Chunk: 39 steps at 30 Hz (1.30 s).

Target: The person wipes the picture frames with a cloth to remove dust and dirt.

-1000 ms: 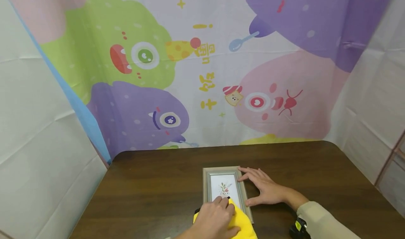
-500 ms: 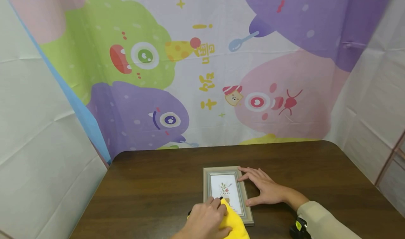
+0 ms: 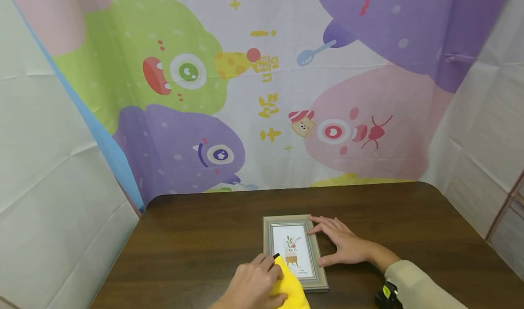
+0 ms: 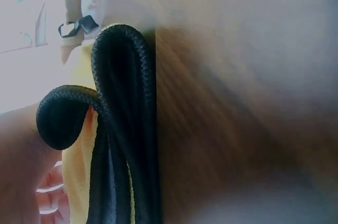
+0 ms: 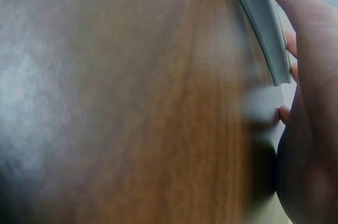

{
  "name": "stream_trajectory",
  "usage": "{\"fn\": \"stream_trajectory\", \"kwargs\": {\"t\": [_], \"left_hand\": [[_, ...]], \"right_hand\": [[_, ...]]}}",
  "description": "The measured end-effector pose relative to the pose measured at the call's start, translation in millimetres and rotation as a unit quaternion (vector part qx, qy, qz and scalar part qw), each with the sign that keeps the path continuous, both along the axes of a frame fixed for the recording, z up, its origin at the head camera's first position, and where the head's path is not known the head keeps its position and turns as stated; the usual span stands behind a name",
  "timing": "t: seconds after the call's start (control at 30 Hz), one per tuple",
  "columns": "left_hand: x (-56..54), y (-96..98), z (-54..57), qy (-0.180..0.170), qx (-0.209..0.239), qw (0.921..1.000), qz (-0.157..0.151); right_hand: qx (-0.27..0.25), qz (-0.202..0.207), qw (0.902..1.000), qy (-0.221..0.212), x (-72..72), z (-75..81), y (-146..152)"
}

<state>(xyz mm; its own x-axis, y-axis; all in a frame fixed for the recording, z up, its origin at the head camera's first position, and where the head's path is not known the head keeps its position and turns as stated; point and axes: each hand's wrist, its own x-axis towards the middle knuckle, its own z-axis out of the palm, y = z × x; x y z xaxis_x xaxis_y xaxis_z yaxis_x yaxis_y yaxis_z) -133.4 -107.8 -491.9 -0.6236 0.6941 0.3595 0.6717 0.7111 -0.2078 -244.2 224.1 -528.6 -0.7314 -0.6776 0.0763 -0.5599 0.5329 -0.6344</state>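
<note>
A picture frame (image 3: 267, 236) with a silvery-beige border lies flat on the table, its print showing a potted plant. Over its lower left corner, my left hand (image 3: 254, 281) grips a yellow cloth (image 3: 291, 291). In the left wrist view the folded cloth's black stitched edge (image 4: 147, 129) stands in loops beside the hand. My right hand (image 3: 341, 243) rests along the frame's right side, fingers extended at the upper corner and thumb lower down. The right wrist view shows that hand (image 5: 317, 65) against the frame's grey side (image 5: 261, 18). The cloth hides the frame's lower left part.
The dark wooden table (image 3: 184, 245) reaches back to a printed cartoon curtain (image 3: 278, 163). White fabric walls (image 3: 57, 186) enclose both sides. A black strap device (image 3: 386, 295) is on the right wrist.
My left hand has moved left and slightly down across the frame with the yellow cloth, uncovering more of the print. The right hand and the frame have stayed in place.
</note>
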Motion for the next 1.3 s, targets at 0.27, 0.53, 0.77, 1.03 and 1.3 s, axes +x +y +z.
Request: {"fn": "stream_trajectory", "kwargs": {"t": [0.27, 0.53, 0.77, 1.03, 1.3], "left_hand": [[-0.2, -8.2, 0.6, -0.020, 0.020, 0.9996, -0.010], [-3.3, -5.2, -0.5, 0.001, 0.013, 0.9996, -0.025], [-4.4, 0.8, 0.5, 0.004, 0.002, 0.9993, -0.037], [-8.4, 23.8, 0.0, 0.009, -0.019, 0.9989, -0.041], [-8.0, 46.9, 0.6, -0.004, -0.043, 0.9986, -0.029]], "right_hand": [[0.005, -0.002, 1.0000, -0.003, -0.6, -0.1, 0], [0.001, -0.002, 1.0000, -0.006, 1.3, 2.1, 0], [-0.001, -0.002, 1.0000, -0.003, 0.6, 0.2, 0], [-0.006, -0.002, 1.0000, -0.001, 0.4, 0.0, 1], [-0.006, 0.003, 1.0000, 0.004, 0.9, 0.2, 0]]}}
